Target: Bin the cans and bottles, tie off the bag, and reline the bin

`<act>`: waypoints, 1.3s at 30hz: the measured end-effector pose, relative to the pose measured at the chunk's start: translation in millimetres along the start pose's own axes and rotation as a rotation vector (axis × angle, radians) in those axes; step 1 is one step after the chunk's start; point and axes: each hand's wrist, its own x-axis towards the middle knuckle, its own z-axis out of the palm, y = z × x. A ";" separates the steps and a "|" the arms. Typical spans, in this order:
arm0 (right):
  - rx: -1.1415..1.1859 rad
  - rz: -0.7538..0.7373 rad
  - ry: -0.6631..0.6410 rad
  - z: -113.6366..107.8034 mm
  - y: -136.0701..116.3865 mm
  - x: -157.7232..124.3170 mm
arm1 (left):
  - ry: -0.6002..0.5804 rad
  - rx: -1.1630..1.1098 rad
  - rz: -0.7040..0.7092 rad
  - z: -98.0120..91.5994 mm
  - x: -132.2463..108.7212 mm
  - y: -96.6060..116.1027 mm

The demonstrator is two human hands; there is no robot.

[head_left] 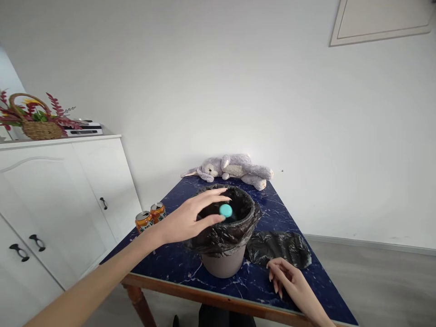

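Left hand (190,215), fingers (211,198) spread apart, teal cap (225,210) showing between them and thumb (213,220), right hand (293,282) loosely curled

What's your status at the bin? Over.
Left hand spread above lined bin; right hand loosely curled by black bag. Teal round object near left hand, contact unclear. Two cans, clear of bin.

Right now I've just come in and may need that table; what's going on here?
A person's left hand is spread over a trash bin lined with a black liner, a turquoise cap-like disc by its thumb, contact unclear. The right hand rests on the table beside a flattened black plastic bag. Two orange drink cans stand at the left; a plush rabbit lies at the far end.
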 end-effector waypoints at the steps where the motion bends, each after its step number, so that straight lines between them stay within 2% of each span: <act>1: -0.001 0.000 0.000 -0.1 0.2 0.0 | 0.049 0.017 -0.009 -1.0 -1.3 -6.5; 3: -0.003 -0.002 -0.001 -0.4 0.4 0.0 | 0.223 0.055 -0.068 -5.1 -5.9 -29.0; 5: -0.002 -0.002 -0.003 -0.7 0.4 0.0 | 0.387 0.116 -0.182 -9.6 -14.7 -63.7; 7: 0.000 0.002 0.001 -0.9 -0.1 -0.1 | 0.427 0.214 -0.359 -11.2 -28.4 -105.6; 8: -0.001 0.006 0.002 -0.8 -0.5 -0.2 | 0.386 0.288 -0.454 -10.3 -36.6 -126.9; 10: -0.008 0.014 0.004 -0.4 -1.5 -0.2 | 0.164 0.474 -0.635 -5.1 -53.9 -165.7; 12: -0.015 0.017 0.007 0.1 -1.9 0.0 | 0.078 0.526 -0.730 4.0 -69.6 -195.5; 15: -0.016 0.015 0.014 0.7 -0.4 0.7 | 0.007 0.570 -0.844 19.7 -86.5 -221.4; 18: -0.021 0.010 0.016 0.6 1.8 1.5 | -0.038 0.593 -0.872 31.6 -95.9 -230.5; 21: -0.032 0.005 0.010 0.1 2.6 1.7 | -0.026 0.598 -0.809 34.1 -98.2 -227.2; 23: -0.033 0.006 0.007 0.0 2.2 1.5 | 0.022 0.606 -0.758 28.4 -93.7 -216.6; 25: -0.032 0.010 0.007 0.1 1.4 1.2 | 0.180 0.575 -0.694 17.2 -82.4 -196.8; 28: -0.035 0.010 0.013 0.7 0.1 0.6 | 0.534 0.351 -0.544 -3.4 -55.3 -150.9; 30: -0.039 0.007 0.018 1.1 -0.3 0.2 | 0.611 0.147 -0.429 -13.8 -36.4 -115.5; 32: -0.039 0.006 0.022 1.1 0.0 0.0 | 0.571 0.026 -0.340 -18.3 -22.5 -83.1; 35: -0.038 0.006 0.018 0.5 2.1 0.5 | 0.396 -0.003 -0.245 -15.8 -15.5 -48.9; 37: -0.039 0.002 0.012 -0.1 3.8 1.1 | 0.279 0.016 -0.194 -12.6 -18.4 -37.5; 39: -0.038 0.001 0.002 -0.5 4.9 1.4 | 0.222 0.029 -0.178 -11.3 -24.5 -36.0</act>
